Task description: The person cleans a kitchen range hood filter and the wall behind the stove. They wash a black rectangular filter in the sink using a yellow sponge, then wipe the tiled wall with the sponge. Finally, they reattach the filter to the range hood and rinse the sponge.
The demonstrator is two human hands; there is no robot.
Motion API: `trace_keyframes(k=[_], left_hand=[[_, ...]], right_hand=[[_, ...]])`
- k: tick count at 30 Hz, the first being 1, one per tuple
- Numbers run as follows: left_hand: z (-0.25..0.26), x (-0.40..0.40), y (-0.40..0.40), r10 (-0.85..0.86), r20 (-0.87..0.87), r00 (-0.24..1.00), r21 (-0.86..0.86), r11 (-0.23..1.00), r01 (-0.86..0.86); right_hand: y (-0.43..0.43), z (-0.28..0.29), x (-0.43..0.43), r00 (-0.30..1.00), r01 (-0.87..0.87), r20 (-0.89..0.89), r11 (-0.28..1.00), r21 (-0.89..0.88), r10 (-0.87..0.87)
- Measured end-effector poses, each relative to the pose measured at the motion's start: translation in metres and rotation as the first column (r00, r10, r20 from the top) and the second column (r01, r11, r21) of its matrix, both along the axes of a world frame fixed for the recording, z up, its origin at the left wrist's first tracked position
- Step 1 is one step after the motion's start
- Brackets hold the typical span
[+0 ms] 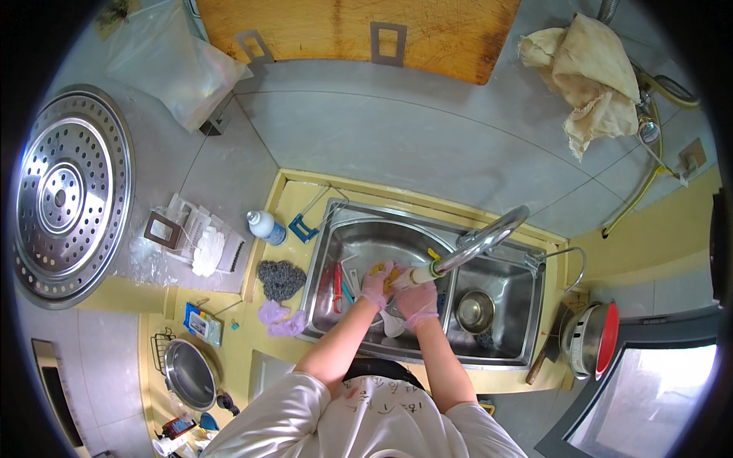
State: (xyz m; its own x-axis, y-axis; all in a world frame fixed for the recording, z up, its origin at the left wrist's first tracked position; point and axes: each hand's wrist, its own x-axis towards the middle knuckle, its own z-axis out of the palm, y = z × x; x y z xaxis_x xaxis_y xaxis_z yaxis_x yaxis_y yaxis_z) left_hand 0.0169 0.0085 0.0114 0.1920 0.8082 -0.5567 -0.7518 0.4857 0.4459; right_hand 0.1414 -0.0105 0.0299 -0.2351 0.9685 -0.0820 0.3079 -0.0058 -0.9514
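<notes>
In pink see-through gloves, both my hands are over the left basin of a steel double sink (355,229). My left hand (378,285) grips a crumpled yellow scrubbing cloth (393,277). Right beside it, my right hand (417,297) lies under the pale nozzle of the chrome faucet (484,243); its fingers are partly hidden, so its hold is unclear. Below my hands a white spoon-like utensil (393,325) lies in the basin. To their left are a red-handled tool (338,286) and a pale slotted utensil (354,281).
The right basin holds a steel bowl (475,311). A cleaver (552,338) lies on the right counter beside stacked bowls (578,340). Left of the sink sit a dark scouring pad (280,280), purple gloves (283,320) and a spray bottle (267,228). A wooden board (355,28) hangs above.
</notes>
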Motion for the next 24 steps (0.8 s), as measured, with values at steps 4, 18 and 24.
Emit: trace_keyframes(k=[4, 18, 24], left_hand=[[-0.027, 0.001, 0.001, 0.111, -0.006, 0.994, -0.08, 0.991, -0.111], [-0.011, 0.008, -0.002, -0.164, 0.222, 0.961, -0.33, 0.915, 0.232], [0.007, 0.021, -0.001, -0.052, 0.29, 0.956, -0.224, 0.967, 0.121]], right_hand=[[-0.003, 0.068, -0.004, 0.192, 0.14, -0.534, 0.562, -0.816, -0.823], [-0.024, -0.017, 0.0, 0.546, -0.01, -0.635, 0.754, -0.657, -0.546], [-0.01, -0.042, -0.021, 0.888, 0.199, -0.371, 0.954, -0.224, -0.272]])
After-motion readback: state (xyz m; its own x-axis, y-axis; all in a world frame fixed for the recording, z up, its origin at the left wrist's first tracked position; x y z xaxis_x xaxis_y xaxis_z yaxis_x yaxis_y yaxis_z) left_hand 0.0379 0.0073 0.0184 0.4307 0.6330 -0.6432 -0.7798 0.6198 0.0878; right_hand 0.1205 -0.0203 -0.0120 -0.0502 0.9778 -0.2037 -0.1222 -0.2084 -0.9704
